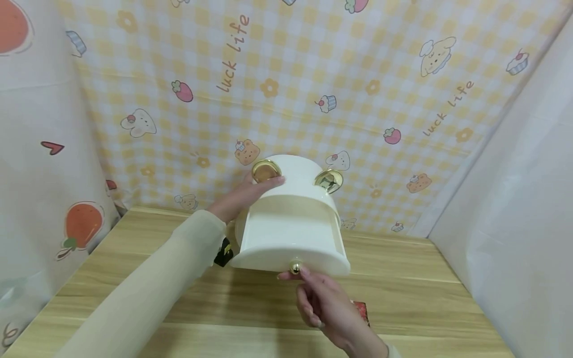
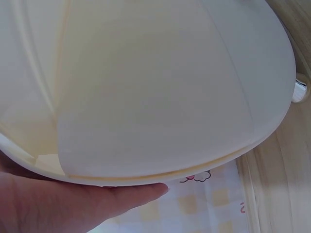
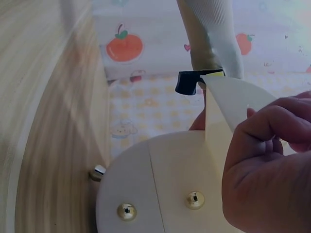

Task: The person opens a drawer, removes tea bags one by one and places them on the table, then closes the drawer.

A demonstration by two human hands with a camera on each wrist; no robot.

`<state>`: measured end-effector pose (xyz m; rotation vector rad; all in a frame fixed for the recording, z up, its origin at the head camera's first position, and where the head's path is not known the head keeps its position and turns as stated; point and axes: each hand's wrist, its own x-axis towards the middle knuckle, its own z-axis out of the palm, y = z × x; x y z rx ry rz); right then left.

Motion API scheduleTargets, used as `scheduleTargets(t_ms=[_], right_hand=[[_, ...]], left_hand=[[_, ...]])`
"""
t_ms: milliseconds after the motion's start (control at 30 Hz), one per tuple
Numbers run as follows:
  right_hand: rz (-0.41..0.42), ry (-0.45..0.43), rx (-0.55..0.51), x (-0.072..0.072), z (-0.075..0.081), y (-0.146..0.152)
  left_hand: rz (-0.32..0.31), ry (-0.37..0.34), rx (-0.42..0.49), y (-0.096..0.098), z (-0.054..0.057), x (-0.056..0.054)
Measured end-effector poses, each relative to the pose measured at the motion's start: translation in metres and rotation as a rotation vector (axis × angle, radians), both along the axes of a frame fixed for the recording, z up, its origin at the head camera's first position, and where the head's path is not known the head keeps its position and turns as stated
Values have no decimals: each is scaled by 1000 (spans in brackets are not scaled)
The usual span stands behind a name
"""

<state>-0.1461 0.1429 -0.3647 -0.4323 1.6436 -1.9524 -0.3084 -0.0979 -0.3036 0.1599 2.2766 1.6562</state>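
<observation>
A rounded white drawer box (image 1: 295, 174) with two round gold ears stands on the table. Its top drawer (image 1: 293, 233) is pulled out, and the part of its inside that shows holds nothing. My right hand (image 1: 329, 303) pinches the gold knob (image 1: 295, 267) on that drawer's front between thumb and forefinger. Against the box by the left gold ear (image 1: 266, 171) rests my left hand (image 1: 243, 196), one digit lying straight along the top; its other fingers are mostly hidden. Lower on the front, the right wrist view has two more gold knobs, one of them a lower knob (image 3: 195, 199).
A wooden table (image 1: 403, 288) carries the box, whose gold foot (image 3: 97, 173) touches it. Behind hangs a yellow checked cloth (image 1: 291, 74); white curtains (image 1: 524, 174) flank both sides. A black piece (image 1: 224, 252) shows under my left wrist, a red piece (image 1: 360, 311) by my right.
</observation>
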Motion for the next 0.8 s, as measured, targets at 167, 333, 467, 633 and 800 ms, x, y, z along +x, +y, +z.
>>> scheduleTargets(t_ms=[167, 333, 467, 633, 800], right_hand=[[-35, -5, -13, -3, -1, -5], [-59, 12, -25, -6, -2, -9], [-81, 39, -18, -11, -3, -12], [-109, 47, -17, -17, -5, -13], [-144, 69, 10, -23, -5, -14]], left_hand=[[6, -5, 11, 1, 0, -1], [3, 27, 9, 2, -1, -2], [-5, 66, 7, 2, -2, -3], [-10, 50, 31, 2, -1, -1], [-5, 39, 28, 2, 0, 1]])
